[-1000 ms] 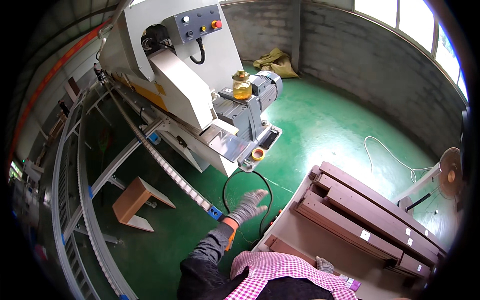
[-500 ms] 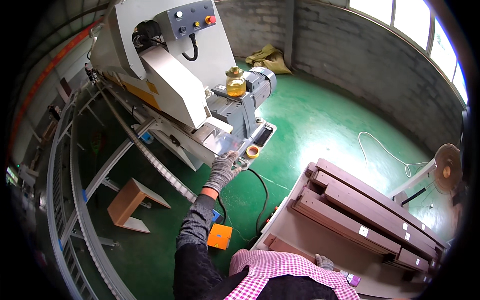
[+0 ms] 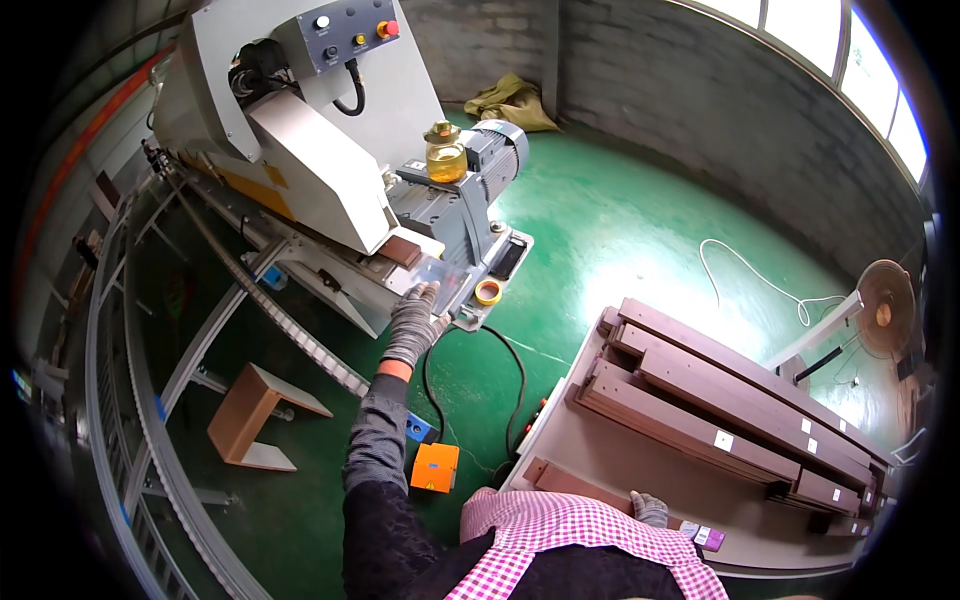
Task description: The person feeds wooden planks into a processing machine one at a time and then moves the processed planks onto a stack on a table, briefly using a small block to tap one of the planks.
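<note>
My left hand (image 3: 412, 320), in a grey glove, reaches forward and lies with spread fingers on the front edge of the grey machine's metal table (image 3: 455, 275). A short brown wood piece (image 3: 403, 250) rests on that table just beyond my fingers, under the machine's slanted cover (image 3: 320, 175). A yellow tape roll (image 3: 487, 292) sits to the right of the hand. My right hand (image 3: 650, 508), also gloved, is low in the picture on the cart top (image 3: 640, 455), next to a brown board (image 3: 565, 482). My checked shirt partly hides it.
Long brown boards (image 3: 735, 395) are stacked on the cart at right. An orange box (image 3: 434, 467) and a black cable (image 3: 515, 375) lie on the green floor. A wooden stool (image 3: 250, 415) and a roller conveyor frame (image 3: 130, 400) stand at left, and a fan (image 3: 882, 310) stands at far right.
My left hand has risen from above the floor to the machine's table edge. The view has shifted closer to the machine.
</note>
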The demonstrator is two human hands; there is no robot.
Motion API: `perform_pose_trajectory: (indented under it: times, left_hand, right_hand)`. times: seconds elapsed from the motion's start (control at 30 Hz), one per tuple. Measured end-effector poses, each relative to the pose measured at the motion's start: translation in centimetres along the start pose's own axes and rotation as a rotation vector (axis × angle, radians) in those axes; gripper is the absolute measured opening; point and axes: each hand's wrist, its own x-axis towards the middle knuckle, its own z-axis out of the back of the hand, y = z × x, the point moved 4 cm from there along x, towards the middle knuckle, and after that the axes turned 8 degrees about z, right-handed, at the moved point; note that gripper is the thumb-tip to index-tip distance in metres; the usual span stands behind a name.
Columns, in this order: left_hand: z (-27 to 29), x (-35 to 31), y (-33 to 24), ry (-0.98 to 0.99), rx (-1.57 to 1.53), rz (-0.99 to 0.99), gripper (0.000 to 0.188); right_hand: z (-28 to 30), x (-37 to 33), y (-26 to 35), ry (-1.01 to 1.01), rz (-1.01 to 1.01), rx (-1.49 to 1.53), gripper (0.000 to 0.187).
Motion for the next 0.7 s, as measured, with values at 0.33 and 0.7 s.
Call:
perform_pose_trajectory:
  times: [0.33,0.7]
  left_hand:
    - [-0.7,7.3,0.3,0.145,0.187,0.031,0.1]
    - [-6.0,10.0,-5.0,0.291,0.256,-0.212,0.088]
  right_hand:
    - [1.1,-1.6,1.2,-0.08,0.035,-0.142,0.089]
    - [7.4,-4.6,6.6,-0.41,-0.064,-0.088,0.056]
